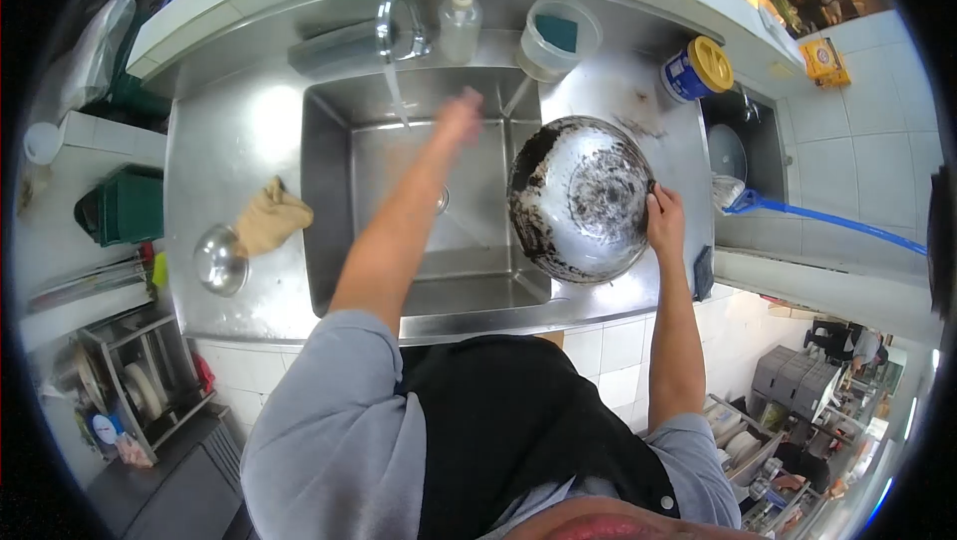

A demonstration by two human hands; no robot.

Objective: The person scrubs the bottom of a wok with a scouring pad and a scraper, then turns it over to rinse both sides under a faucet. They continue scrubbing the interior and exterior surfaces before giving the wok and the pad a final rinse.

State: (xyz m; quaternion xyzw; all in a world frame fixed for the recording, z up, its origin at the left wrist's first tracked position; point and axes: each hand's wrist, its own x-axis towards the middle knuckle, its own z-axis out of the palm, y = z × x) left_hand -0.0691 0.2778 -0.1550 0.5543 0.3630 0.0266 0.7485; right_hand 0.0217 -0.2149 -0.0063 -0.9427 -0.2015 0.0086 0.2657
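My right hand [666, 223] grips the rim of a large round metal pan [610, 196] at the right side of the sink. The pan's underside faces me, shiny in places and scorched black in others. My left hand [463, 113] is over the far part of the sink [419, 293], right of the stream of water [395, 93] from the faucet [395, 26]. Motion smears its fingers, so I cannot make out whether they hold anything. A clear pump bottle [460, 26] and a clear tub [560, 36] with a green scouring pad [555, 32] stand behind the sink.
A tan cloth [271, 218] and a small metal bowl [221, 261] lie on the left counter. At the back right stands a blue tub with a yellow lid [696, 69]. A blue-handled tool [827, 216] reaches across the right side. A dish rack [150, 380] is at lower left.
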